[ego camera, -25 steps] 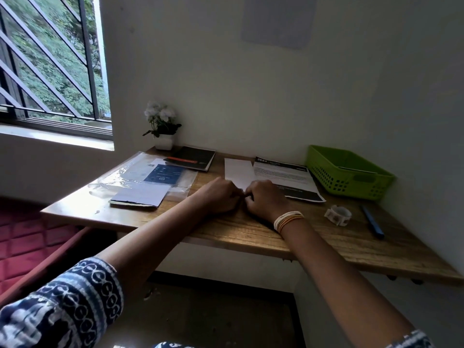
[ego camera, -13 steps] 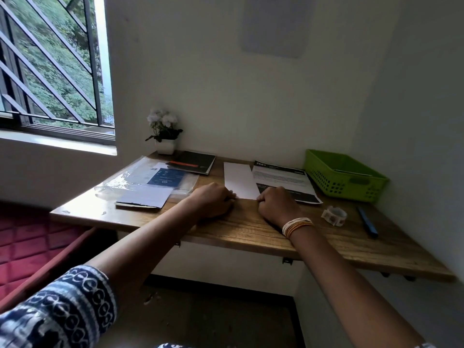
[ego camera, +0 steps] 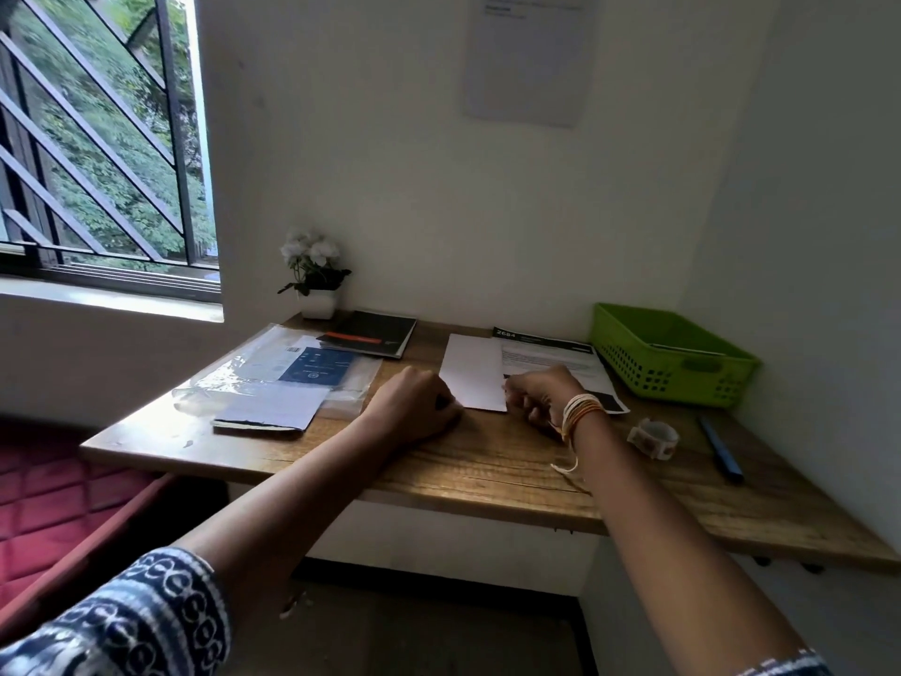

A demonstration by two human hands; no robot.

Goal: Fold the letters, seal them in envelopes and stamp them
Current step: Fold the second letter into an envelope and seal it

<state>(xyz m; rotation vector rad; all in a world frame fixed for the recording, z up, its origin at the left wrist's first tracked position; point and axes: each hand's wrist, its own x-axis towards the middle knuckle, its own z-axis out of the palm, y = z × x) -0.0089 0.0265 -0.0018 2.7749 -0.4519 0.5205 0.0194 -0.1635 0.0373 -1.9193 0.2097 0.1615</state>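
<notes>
On the left side of the tabletop (ego camera: 487, 475), a clear plastic sleeve (ego camera: 273, 368) covers papers, the print beneath too small to read; a notebook (ego camera: 265, 413) lies at its near end. At the far left corner stands a potted plant (ego camera: 314, 275), beside a dark booklet (ego camera: 378, 334). The left hand (ego camera: 414, 407) rests knuckles-up, fingers curled under at the folded letter's near left corner; whether they pinch the paper, I cannot tell. The folded letter (ego camera: 473, 370) lies flat mid-tabletop, partly overlapping a printed sheet (ego camera: 556, 356). The right hand (ego camera: 541, 395) has its fingers curled, tips at the letter's near right corner; the grip itself is hidden. Toward the right edge: tape roll (ego camera: 653, 437), blue pen (ego camera: 721, 453), and a green basket (ego camera: 677, 358) at the far right corner.
</notes>
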